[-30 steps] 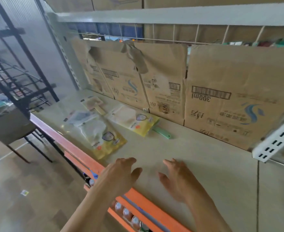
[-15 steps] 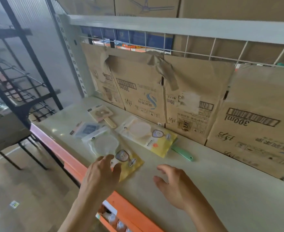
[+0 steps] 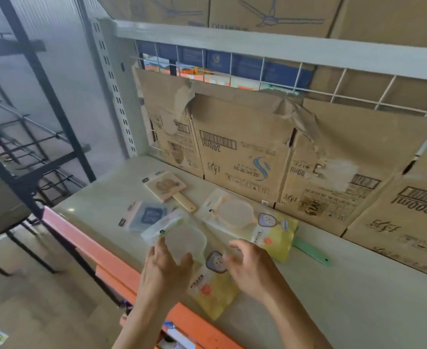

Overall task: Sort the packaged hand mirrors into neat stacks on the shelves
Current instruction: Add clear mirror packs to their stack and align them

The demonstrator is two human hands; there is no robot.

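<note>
On the shelf (image 3: pixel 333 311), near its left front edge, the left hand (image 3: pixel 165 270) rests spread fingers on the yellow-carded mirror packet (image 3: pixel 215 290). The right hand (image 3: pixel 252 270) hovers at its right side, fingers loosely curled, gripping nothing. Another yellow packet (image 3: pixel 278 238) lies farther right.

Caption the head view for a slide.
Left hand touches a packaged mirror at the shelf edge; right hand hovers beside.

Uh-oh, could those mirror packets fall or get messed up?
Maybe. The near yellow packet lies close to the shelf's orange edge. If the left hand resting on it tugs it, it might slide off. Its top corner overlaps the blue packet, which could get dragged along.
</note>
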